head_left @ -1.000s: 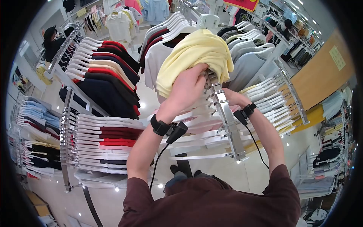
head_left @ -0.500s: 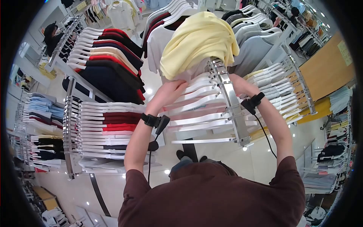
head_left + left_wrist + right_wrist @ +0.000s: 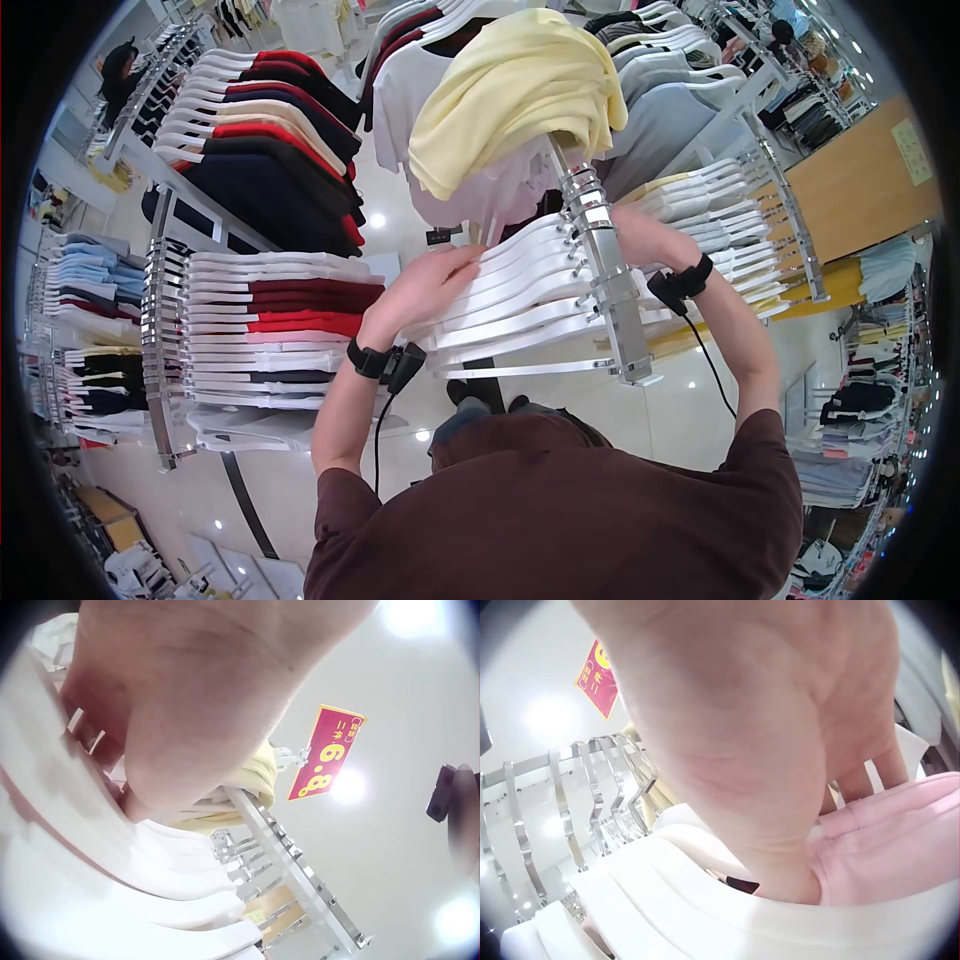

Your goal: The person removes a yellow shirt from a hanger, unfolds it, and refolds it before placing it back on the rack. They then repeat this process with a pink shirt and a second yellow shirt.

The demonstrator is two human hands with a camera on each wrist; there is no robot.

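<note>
Since the white hangers (image 3: 520, 290) hung packed shoulder to shoulder down the sloped chrome rail (image 3: 610, 300), they were judged light and stiff but smooth enough to slide against one another — a hold at the neck, just under the hook, was thought surer than one at the shoulder tips. The cloth on them was judged soft and limp, likely to slip off if tugged by itself.

The hangers were seen as broad white plastic curves in a stepped row, filling the rail from its lower end nearly to its upper end, with white and pale pink fabric showing between them. The left hand (image 3: 425, 285) was laid on the shoulders at the left side of the rail, its fingers (image 3: 82, 724) loosely extended and dipping between two hangers; no closed grip could be made out. The right hand (image 3: 645, 240) was found at the right side of the rail, half hidden behind it in the head view; in the wrist view its thumb and fingers (image 3: 855, 780) appeared pinched on the shoulder of a pink garment (image 3: 900, 832) on its hanger.

A yellow garment (image 3: 510, 90) was draped in a bunch over the rail's upper end — untouched by either hand.
</note>
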